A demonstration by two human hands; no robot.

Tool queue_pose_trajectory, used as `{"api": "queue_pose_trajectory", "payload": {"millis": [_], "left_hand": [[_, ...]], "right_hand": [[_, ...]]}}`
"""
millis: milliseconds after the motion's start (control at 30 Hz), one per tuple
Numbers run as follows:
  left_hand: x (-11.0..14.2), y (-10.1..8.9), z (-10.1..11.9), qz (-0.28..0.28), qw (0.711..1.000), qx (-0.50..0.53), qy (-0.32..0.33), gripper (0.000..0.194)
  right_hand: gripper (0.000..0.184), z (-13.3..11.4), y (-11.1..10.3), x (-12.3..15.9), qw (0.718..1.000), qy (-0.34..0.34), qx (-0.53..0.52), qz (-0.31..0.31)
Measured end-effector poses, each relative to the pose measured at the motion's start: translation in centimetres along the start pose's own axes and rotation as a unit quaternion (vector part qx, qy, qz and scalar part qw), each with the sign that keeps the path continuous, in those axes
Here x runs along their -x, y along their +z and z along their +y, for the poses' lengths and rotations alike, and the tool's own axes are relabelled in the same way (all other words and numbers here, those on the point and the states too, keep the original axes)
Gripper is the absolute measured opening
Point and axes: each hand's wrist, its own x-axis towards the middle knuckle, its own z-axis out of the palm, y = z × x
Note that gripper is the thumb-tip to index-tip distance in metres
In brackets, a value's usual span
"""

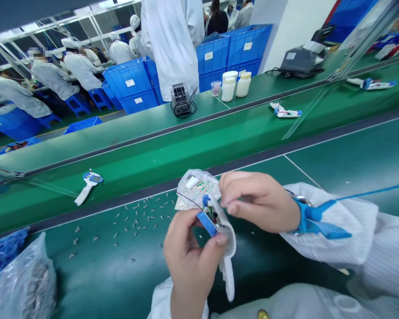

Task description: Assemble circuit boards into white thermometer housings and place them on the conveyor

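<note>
My left hand is closed around a small white plastic device with a blue part and an exposed circuit board, held above the green table. My right hand pinches at the top of that device, fingers pressed together; what they pinch is too small to name. A blue wrist strap circles my right wrist. A clear plastic bag with a white label lies just behind the device.
Several small metal parts are scattered on the table left of my hands. A clear bag of parts sits at the lower left. Similar white-blue devices lie on the conveyor. White jars, blue crates and workers stand beyond.
</note>
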Motion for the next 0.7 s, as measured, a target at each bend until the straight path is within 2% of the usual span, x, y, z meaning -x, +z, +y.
{"api": "queue_pose_trajectory", "payload": {"millis": [67,133,167,233,300,367,500,633,700], "left_hand": [[0.0,-0.1,-0.2,-0.005,1.000,0.013,0.010,0.024],[-0.2,-0.1,-0.3,-0.021,0.999,0.012,0.037,0.027],[-0.4,-0.2,-0.3,-0.031,0.998,0.006,0.059,0.028],[-0.6,-0.2,0.0,-0.050,0.992,-0.017,0.112,0.030],[-0.8,-0.3,0.3,-0.067,0.984,-0.046,0.159,0.029],[-0.8,-0.3,0.7,-0.088,0.973,-0.084,0.197,0.027],[-0.7,-0.4,1.0,-0.121,0.950,-0.154,0.244,0.025],[-0.7,-0.4,1.2,-0.142,0.937,-0.167,0.271,0.025],[-0.8,-0.4,1.3,-0.151,0.933,-0.170,0.281,0.024]], "right_hand": [[0.011,0.6,-0.4,-0.5,0.998,0.049,0.035,0.020],[0.019,1.1,-0.6,-1.1,0.993,0.100,0.056,0.018],[0.024,1.2,-0.6,-1.4,0.992,0.116,0.054,-0.003],[0.022,1.4,-0.8,-1.8,0.986,0.125,0.012,-0.111],[0.018,1.3,-0.9,-2.2,0.960,0.137,-0.055,-0.240],[0.014,1.1,-1.0,-2.3,0.929,0.172,-0.108,-0.310],[0.009,1.1,-1.1,-2.1,0.895,0.225,-0.174,-0.344],[0.014,1.7,-1.0,-1.4,0.850,0.244,-0.264,-0.385],[0.012,2.1,-0.8,-1.0,0.832,0.260,-0.302,-0.385]]}}
